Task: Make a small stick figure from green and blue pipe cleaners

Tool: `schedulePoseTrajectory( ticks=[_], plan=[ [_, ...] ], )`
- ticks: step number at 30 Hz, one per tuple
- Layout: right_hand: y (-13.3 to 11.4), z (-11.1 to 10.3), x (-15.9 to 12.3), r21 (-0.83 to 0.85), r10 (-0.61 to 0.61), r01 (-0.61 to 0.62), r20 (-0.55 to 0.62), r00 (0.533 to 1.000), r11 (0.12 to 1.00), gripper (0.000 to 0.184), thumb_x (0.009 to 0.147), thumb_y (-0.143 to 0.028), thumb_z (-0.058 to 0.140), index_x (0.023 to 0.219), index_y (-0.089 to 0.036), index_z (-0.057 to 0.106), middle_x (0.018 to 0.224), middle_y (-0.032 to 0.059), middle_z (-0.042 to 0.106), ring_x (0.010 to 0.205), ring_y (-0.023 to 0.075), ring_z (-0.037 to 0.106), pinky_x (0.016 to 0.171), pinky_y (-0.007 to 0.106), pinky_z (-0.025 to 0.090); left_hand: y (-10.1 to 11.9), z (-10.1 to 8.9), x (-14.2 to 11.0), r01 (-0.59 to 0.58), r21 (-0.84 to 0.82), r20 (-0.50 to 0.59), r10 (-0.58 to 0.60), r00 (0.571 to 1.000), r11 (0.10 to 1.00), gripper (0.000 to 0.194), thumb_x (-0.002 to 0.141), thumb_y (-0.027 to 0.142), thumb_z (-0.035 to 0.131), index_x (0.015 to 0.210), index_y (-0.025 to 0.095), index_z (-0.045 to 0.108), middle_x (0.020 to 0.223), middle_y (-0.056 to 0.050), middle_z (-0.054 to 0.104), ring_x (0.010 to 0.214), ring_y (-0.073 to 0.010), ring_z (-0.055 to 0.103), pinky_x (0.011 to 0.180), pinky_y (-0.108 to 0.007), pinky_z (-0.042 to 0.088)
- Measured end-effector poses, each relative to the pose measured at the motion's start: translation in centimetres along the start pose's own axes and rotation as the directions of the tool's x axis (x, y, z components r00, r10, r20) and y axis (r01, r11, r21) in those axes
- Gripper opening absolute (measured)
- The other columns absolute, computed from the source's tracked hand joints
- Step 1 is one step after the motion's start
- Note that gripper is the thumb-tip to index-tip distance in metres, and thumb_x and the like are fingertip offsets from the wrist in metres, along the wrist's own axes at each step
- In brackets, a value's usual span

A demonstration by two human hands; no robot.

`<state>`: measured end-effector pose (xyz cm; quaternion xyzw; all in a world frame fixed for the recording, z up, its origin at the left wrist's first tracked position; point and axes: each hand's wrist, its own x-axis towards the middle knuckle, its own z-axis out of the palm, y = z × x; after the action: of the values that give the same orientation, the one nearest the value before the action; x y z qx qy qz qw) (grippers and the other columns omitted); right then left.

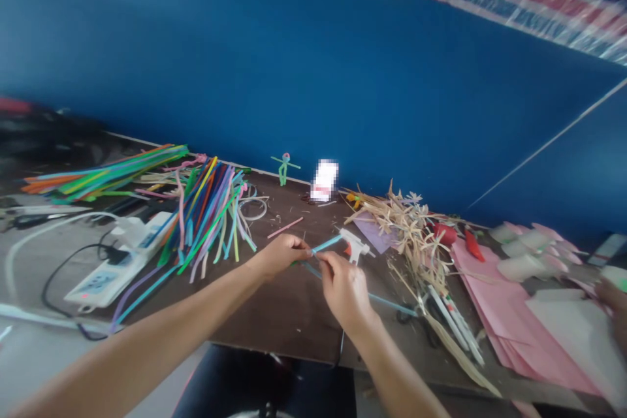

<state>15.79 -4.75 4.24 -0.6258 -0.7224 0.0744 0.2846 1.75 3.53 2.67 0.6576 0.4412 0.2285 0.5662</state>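
My left hand point(283, 255) and my right hand point(345, 287) meet over the middle of the dark table, both with fingers pinched. Between their fingertips is a light blue pipe cleaner point(327, 243). One piece of it slants up to the right, and a longer blue length trails right beneath my right hand. A bit of green shows under my left fingertips, too small to make out. Just beyond my right hand lies a white glue gun point(355, 247). A small green pipe-cleaner figure point(283, 168) stands upright near the wall, its arms spread.
Colourful pipe cleaners point(208, 209) lie in bundles at left, beside a white power strip point(120, 268) with cables. A bright phone-like screen point(324, 179) stands by the blue wall. Straw-coloured flowers point(409, 228) and pink sheets point(504, 320) lie at right. Another person's hand point(614, 304) shows at the right edge.
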Motion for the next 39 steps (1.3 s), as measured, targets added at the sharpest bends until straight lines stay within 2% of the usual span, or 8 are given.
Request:
schedulePoseTrajectory(
  ticks=[7, 16, 19, 23, 26, 28, 32, 39],
  plan=[
    [1.7, 0.0, 0.6, 0.250, 0.111, -0.139, 0.123, 0.986, 0.958, 0.016, 0.077, -0.020, 0.044, 0.081, -0.019, 0.060, 0.074, 0.0015, 0.064, 0.069, 0.0149, 0.058, 0.065, 0.024, 0.041, 0.4, -0.6, -0.4, 0.019, -0.198, 0.147, 0.011, 0.989, 0.980, 0.026, 0.057, 0.037, 0.063, 0.064, 0.012, 0.059, 0.053, 0.005, 0.048, 0.050, -0.0069, 0.036, 0.049, -0.020, 0.026],
    [2.0, -1.8, 1.3, 0.349, -0.103, -0.061, 0.431, 0.896, 0.935, 0.018, 0.080, -0.022, 0.043, 0.071, -0.016, 0.057, 0.061, -0.0012, 0.055, 0.061, 0.0113, 0.050, 0.057, 0.020, 0.037, 1.1, -1.8, -0.7, 0.084, -0.166, 0.403, -0.010, 0.915, 0.983, 0.015, 0.056, 0.026, 0.066, 0.061, 0.012, 0.062, 0.049, 0.005, 0.049, 0.047, -0.0060, 0.035, 0.047, -0.019, 0.023],
    [2.4, -2.7, 2.0, 0.381, -0.172, -0.073, 0.571, 0.803, 0.922, 0.016, 0.079, -0.025, 0.044, 0.075, -0.016, 0.057, 0.059, -0.0029, 0.052, 0.055, 0.0090, 0.047, 0.052, 0.018, 0.036, 1.2, -2.1, -0.8, 0.033, -0.098, 0.480, 0.018, 0.877, 0.995, 0.012, 0.056, 0.024, 0.065, 0.061, 0.013, 0.064, 0.050, 0.005, 0.051, 0.049, -0.0067, 0.037, 0.049, -0.019, 0.026],
    [3.4, -2.9, 3.8, 0.445, -0.328, -0.089, 0.767, 0.552, 0.891, 0.013, 0.074, -0.023, 0.050, 0.080, -0.015, 0.058, 0.064, -0.0027, 0.054, 0.056, 0.0083, 0.049, 0.053, 0.018, 0.038, 1.8, -2.2, -1.0, -0.088, 0.044, 0.599, 0.044, 0.800, 0.995, 0.013, 0.057, 0.024, 0.064, 0.067, 0.015, 0.067, 0.056, 0.003, 0.059, 0.054, -0.0099, 0.046, 0.055, -0.020, 0.034],
    [3.3, -2.7, 4.6, 0.342, -0.282, -0.047, 0.837, 0.469, 0.938, 0.013, 0.072, -0.021, 0.052, 0.080, -0.015, 0.059, 0.061, -0.0025, 0.056, 0.053, 0.0089, 0.051, 0.053, 0.019, 0.039, 2.2, -1.8, -1.2, -0.202, 0.161, 0.655, 0.048, 0.754, 0.966, 0.014, 0.059, 0.024, 0.062, 0.069, 0.017, 0.068, 0.058, 0.003, 0.061, 0.056, -0.0111, 0.048, 0.056, -0.020, 0.035],
    [2.5, -2.8, 4.5, 0.170, -0.176, 0.061, 0.827, 0.535, 0.984, 0.012, 0.071, -0.019, 0.051, 0.078, -0.016, 0.060, 0.060, -0.0015, 0.059, 0.052, 0.0107, 0.054, 0.053, 0.021, 0.039, 2.2, -1.3, -1.2, -0.259, 0.284, 0.619, 0.030, 0.785, 0.923, 0.013, 0.059, 0.023, 0.060, 0.069, 0.018, 0.068, 0.058, 0.003, 0.061, 0.055, -0.0116, 0.048, 0.053, -0.020, 0.034],
    [0.0, -2.8, 3.3, -0.285, -0.062, 0.254, 0.544, 0.837, 0.924, 0.010, 0.072, -0.017, 0.050, 0.072, -0.017, 0.060, 0.070, 0.0065, 0.064, 0.069, 0.0202, 0.060, 0.064, 0.028, 0.039, 1.4, -0.3, -1.1, -0.266, 0.521, 0.405, 0.039, 0.913, 0.811, 0.013, 0.058, 0.022, 0.058, 0.066, 0.020, 0.067, 0.061, -0.001, 0.064, 0.056, -0.0137, 0.052, 0.050, -0.021, 0.032],
    [-2.1, -1.8, 1.2, -0.460, -0.004, 0.176, 0.350, 0.937, 0.870, 0.014, 0.081, -0.016, 0.040, 0.084, -0.017, 0.054, 0.074, 0.0077, 0.063, 0.067, 0.0203, 0.061, 0.057, 0.027, 0.039, -0.6, 0.2, -0.4, -0.171, 0.480, 0.146, 0.114, 0.983, 0.861, 0.015, 0.059, 0.025, 0.054, 0.061, 0.016, 0.066, 0.052, -0.001, 0.058, 0.051, -0.0108, 0.047, 0.047, -0.020, 0.028]
  ],
)
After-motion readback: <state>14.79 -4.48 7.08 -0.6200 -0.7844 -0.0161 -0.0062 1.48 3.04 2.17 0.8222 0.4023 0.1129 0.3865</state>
